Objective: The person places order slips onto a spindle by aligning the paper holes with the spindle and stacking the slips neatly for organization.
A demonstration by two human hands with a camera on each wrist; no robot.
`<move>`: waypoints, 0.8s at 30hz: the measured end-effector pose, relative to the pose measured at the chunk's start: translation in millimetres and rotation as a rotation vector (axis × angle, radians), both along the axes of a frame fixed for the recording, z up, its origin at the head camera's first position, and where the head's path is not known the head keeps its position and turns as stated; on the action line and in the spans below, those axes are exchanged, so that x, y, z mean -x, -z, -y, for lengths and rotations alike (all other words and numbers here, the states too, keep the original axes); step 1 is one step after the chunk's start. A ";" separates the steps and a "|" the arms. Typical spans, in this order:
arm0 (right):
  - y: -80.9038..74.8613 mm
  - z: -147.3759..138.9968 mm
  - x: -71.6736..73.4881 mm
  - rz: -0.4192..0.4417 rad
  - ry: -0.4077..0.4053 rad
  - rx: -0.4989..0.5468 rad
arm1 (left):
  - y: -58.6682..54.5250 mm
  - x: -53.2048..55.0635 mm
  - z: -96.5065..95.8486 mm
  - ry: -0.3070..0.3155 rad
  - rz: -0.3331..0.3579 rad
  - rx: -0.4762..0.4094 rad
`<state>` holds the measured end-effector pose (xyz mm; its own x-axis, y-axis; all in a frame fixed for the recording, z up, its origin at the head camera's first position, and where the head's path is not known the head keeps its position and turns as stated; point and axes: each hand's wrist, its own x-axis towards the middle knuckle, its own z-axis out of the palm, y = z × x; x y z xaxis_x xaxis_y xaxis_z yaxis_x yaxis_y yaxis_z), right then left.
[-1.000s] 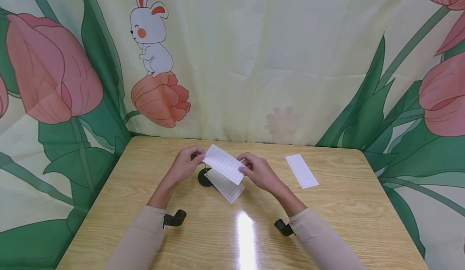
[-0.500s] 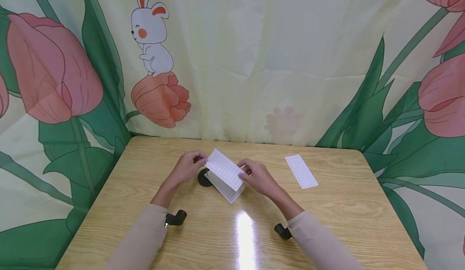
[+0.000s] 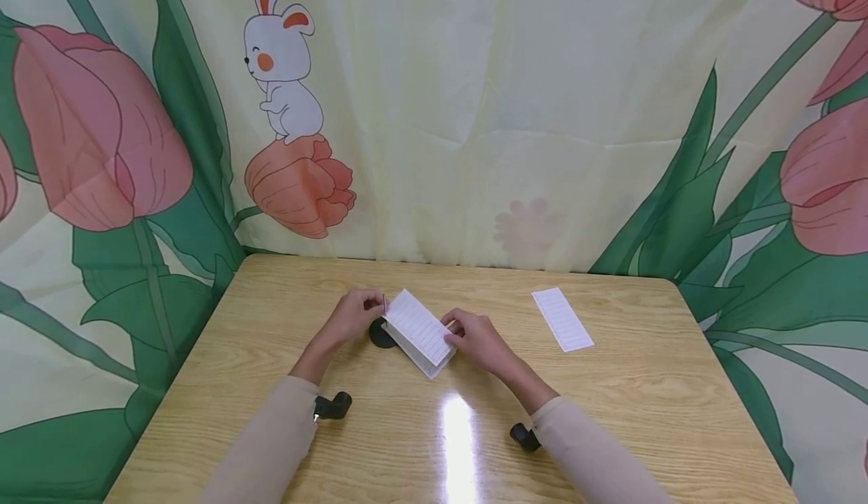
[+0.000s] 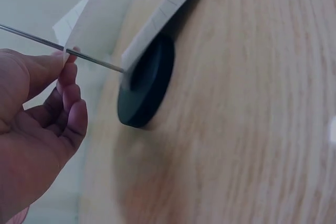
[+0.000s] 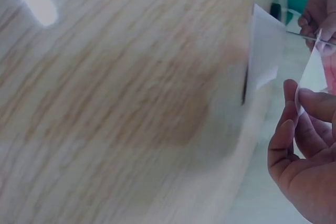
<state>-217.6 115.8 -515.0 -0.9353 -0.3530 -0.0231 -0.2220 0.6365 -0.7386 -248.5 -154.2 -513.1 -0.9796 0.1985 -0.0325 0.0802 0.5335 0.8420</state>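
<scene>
A lined white paper slip (image 3: 419, 326) is held between both hands in the head view, its left end pierced by the thin metal spike (image 4: 100, 61) of a bill spike. The black round base (image 4: 149, 90) stands on the table. My left hand (image 3: 354, 316) pinches the slip right beside the spike, thumb against fingers. At the slip's other end, my right hand (image 3: 478, 340) pinches the edge between thumb and fingers. Beneath, a second slip (image 4: 165, 11) sits low on the spike at the base, mostly covered by the upper one in the head view.
Another lined slip (image 3: 563, 319) lies flat on the wooden table (image 3: 631, 406), right of my right hand. A printed tulip-and-rabbit curtain (image 3: 434, 112) hangs behind the table's far edge. Black camera mounts (image 3: 332, 406) stick out at both wrists.
Both hands have lowered the upper slip along the spike, toward the slip beneath. The gap between the two slips has narrowed. The slip at the right has not moved.
</scene>
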 end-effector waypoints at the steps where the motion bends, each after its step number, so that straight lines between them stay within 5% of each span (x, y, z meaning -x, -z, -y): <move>1: 1.0 0.1 0.0 0.003 0.000 -0.004 | 2.0 0.1 -0.2 -0.008 0.009 0.003; 12: 13.0 2.8 0.2 0.030 -0.046 -0.068 | 21.2 0.2 -2.6 -0.040 0.006 0.028; 24: 18.4 7.1 -2.4 0.014 -0.035 -0.144 | 29.1 -0.4 -5.2 -0.044 -0.008 0.044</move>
